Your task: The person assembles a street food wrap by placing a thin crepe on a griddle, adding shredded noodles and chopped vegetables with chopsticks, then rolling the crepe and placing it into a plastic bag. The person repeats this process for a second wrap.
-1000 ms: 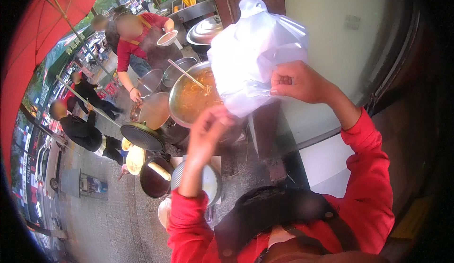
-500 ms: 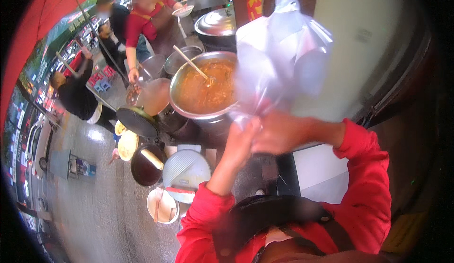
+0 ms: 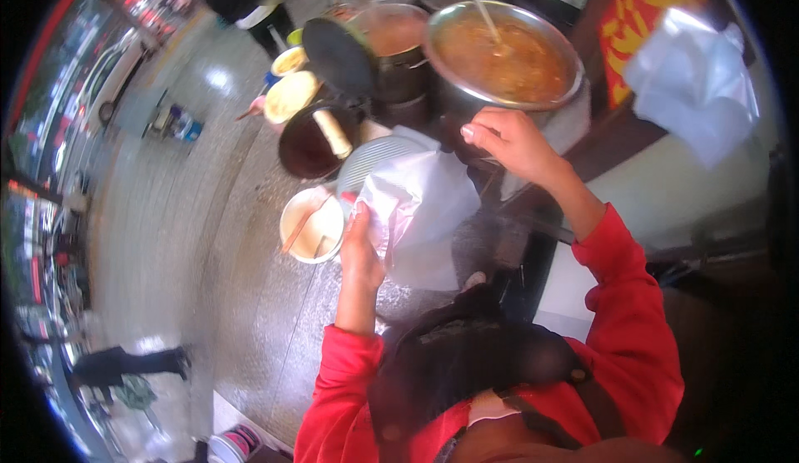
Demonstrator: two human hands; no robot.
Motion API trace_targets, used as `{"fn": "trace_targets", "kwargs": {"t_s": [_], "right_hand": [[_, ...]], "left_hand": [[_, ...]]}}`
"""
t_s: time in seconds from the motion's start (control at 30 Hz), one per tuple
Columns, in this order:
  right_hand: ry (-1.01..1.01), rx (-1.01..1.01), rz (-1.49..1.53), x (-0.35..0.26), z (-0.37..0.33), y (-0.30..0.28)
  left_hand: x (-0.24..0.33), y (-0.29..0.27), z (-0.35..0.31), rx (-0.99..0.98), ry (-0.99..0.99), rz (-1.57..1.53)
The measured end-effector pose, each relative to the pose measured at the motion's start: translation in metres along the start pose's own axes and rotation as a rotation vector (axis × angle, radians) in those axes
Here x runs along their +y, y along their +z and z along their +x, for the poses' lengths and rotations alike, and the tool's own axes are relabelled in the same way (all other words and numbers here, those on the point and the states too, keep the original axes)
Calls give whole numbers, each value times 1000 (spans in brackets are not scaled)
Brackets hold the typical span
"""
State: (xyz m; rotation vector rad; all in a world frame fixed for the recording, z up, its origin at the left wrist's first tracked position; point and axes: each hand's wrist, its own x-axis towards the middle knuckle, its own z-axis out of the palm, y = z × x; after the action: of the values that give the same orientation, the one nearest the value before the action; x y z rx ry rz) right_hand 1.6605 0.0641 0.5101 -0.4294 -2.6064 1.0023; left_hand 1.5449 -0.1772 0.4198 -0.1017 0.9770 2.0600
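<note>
My left hand [image 3: 359,257] is closed on the near edge of a thin, translucent white plastic bag [image 3: 429,213], which hangs loosely in front of me. My right hand [image 3: 518,145] is raised apart from this bag, fingers curled in and thumb alongside them, with nothing visible in it. Just beyond that hand stands a wide metal pot [image 3: 541,64] of orange-brown stew with a long-handled ladle [image 3: 478,5] in it. At the far right a bunch of similar plastic bags [image 3: 695,84] hangs at the wall.
Behind the held bag lies a ridged round griddle [image 3: 379,159]. Beside it are a dark pan [image 3: 304,151] with a pale rolling-pin-like piece across it and a white bucket [image 3: 310,223] with a stick. A black lid [image 3: 339,59] leans near the pots. A person [image 3: 133,367] is on the street.
My hands were together at the hanging bags; now they are apart. A bag has come away in my left hand, lower and nearer. The view has swung right and down.
</note>
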Motion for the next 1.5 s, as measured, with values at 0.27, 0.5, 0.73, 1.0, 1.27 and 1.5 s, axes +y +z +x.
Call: {"fn": "trace_targets", "kwargs": {"t_s": [0.27,0.5,0.73,1.0,1.27,1.5], "right_hand": [[-93,-715,612,-158,58,237],[44,-757,599,-263,90,434],[165,-914,735,-303,136,513],[256,-1262,856,-348,237,580],[369,-979,847,-352,354,647],[575,-387,1105,-349,444,680]], "left_hand": [[137,-231,-98,252,105,-77],[232,-355,-163,425,141,-124],[282,-426,-131,598,70,-84],[400,-500,-66,577,351,71],[521,-508,42,620,376,315],[622,-504,155,409,909,1336]]}}
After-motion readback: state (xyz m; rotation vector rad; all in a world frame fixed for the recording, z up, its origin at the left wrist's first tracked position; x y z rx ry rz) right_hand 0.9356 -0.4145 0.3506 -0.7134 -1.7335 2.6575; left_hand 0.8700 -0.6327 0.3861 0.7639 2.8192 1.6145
